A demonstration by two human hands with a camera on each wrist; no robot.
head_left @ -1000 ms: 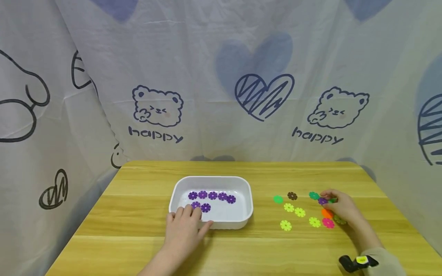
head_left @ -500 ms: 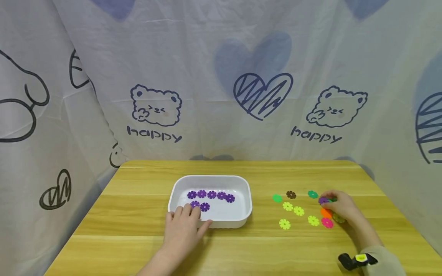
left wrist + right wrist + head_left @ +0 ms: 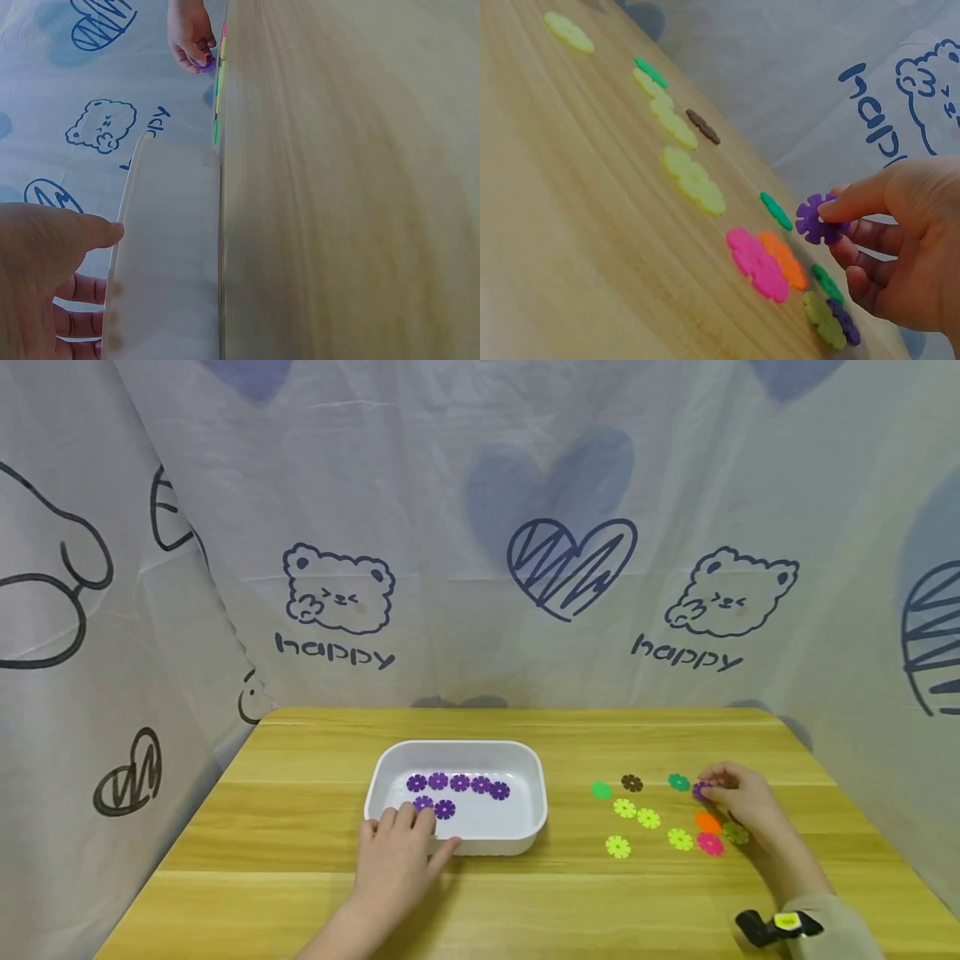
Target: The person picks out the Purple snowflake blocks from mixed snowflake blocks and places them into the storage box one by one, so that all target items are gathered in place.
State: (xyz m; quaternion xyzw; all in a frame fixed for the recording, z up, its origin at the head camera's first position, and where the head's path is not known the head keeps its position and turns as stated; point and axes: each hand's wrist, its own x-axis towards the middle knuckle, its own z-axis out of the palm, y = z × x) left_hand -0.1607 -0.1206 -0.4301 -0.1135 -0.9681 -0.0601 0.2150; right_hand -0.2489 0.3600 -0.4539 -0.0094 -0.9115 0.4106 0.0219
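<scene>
In the head view, my left hand (image 3: 397,860) holds the near wall of a white plastic tray (image 3: 528,835). Its fingers reach over the rim to the inside, and the thumb lies at the rim in the left wrist view. Several purple snowflake discs (image 3: 460,783) lie inside that tray. At the right, my right hand (image 3: 750,802) pinches another purple snowflake disc (image 3: 810,220) between thumb and fingers, raised above the table in the right wrist view. Below that hand lie a green disc (image 3: 827,283), an olive disc (image 3: 825,321) and a dark purple disc (image 3: 844,322).
Loose discs are spread over the wooden table (image 3: 570,910) right of the tray: several yellow ones (image 3: 618,847), a pink one (image 3: 710,843), an orange one (image 3: 708,822), a brown one (image 3: 632,783) and green ones (image 3: 602,790). A printed curtain (image 3: 465,652) hangs behind.
My right hand has lifted the purple snowflake disc off the table and turned it slightly upward. The left hand and the tray keep their place.
</scene>
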